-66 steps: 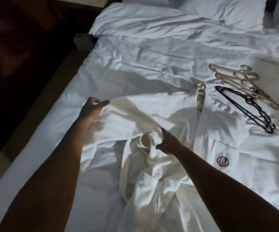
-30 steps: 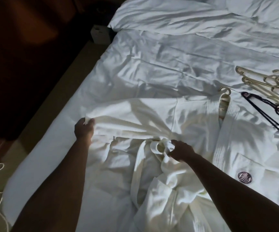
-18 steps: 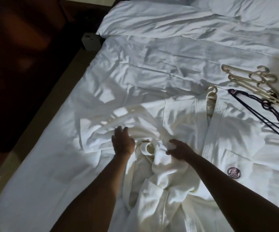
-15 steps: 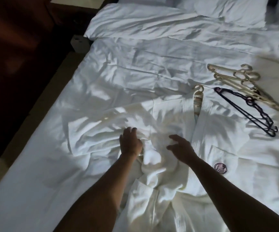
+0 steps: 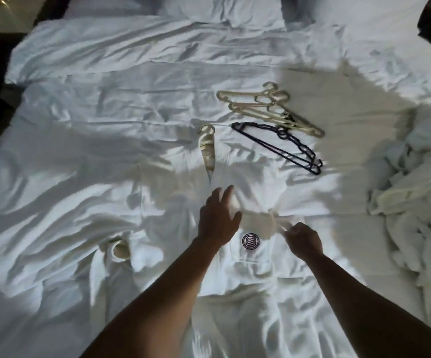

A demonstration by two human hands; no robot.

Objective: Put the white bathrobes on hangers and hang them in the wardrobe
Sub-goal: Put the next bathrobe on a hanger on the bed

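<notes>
A white bathrobe (image 5: 235, 275) lies spread flat on the bed (image 5: 93, 140), its front facing up and its lower part reaching the near edge of the view. A dark round emblem (image 5: 250, 241) marks its chest pocket, and to the left the knotted belt (image 5: 118, 250) sits bunched on the cloth. The left hand (image 5: 218, 219) rests just left of the emblem with fingers straight and loosely spread, flat over the robe's chest. The right hand (image 5: 303, 241) is curled just right of the emblem, pinching a fold of the robe's fabric and drawing it up slightly. Farther on, at the robe's collar, a cream hanger (image 5: 206, 148) sits inside the neck opening with its hook pointing away from the person. Just beyond the robe's right shoulder lie dark hangers (image 5: 279, 146) stacked together, and touching them on the far side is a small pile of cream hangers (image 5: 266, 107). At the right edge of the bed a second white bathrobe (image 5: 413, 202) lies crumpled in a heap, well apart from the hands. At the far end rest the folded duvet (image 5: 131, 42) and a pillow (image 5: 222, 9).
</notes>
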